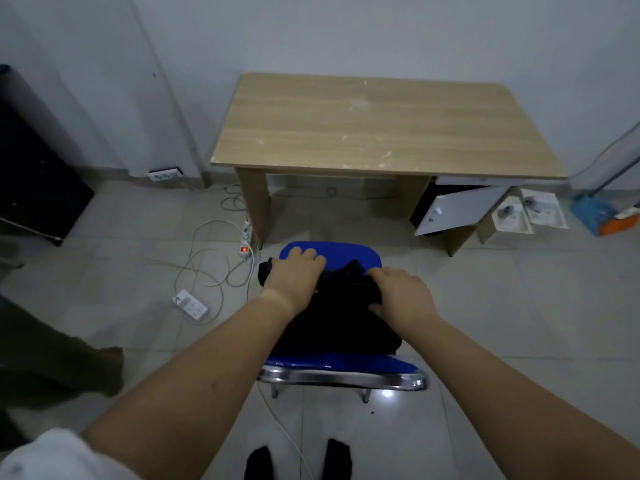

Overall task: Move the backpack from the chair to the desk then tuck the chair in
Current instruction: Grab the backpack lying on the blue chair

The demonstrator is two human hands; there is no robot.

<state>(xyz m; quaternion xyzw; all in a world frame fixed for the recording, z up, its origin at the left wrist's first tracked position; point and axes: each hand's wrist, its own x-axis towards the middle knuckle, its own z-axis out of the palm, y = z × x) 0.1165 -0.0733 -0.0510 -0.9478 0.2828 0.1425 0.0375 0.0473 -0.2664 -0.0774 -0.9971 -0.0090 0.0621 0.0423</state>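
**Both hands on the backpack, desk top bare beyond**

The black backpack (332,317) sits on the blue seat of the chair (346,367), covering most of it; only the near seat edge over the chrome frame and the far rounded blue edge show. The left hand (294,275) lies over the bag's far left corner, fingers curled down over the fabric and reaching onto the blue edge beyond. The right hand (401,292) clasps the bag's upper right part, fingers closed into the dark cloth.

The chair stands on the tile floor just near of the desk (381,123), roughly centred on the leg opening between the left panel and the right cabinet. The wooden top is chipped along its near edge and lies against the far wall.

On the right a white cabinet door (457,209) hangs open, jutting toward the near side. On the left, cables and a white power strip (191,305) lie on the floor beside the chair, and another strip (246,237) rests against the desk's left leg. Two dark-socked feet (298,459) stand just near of the chair.
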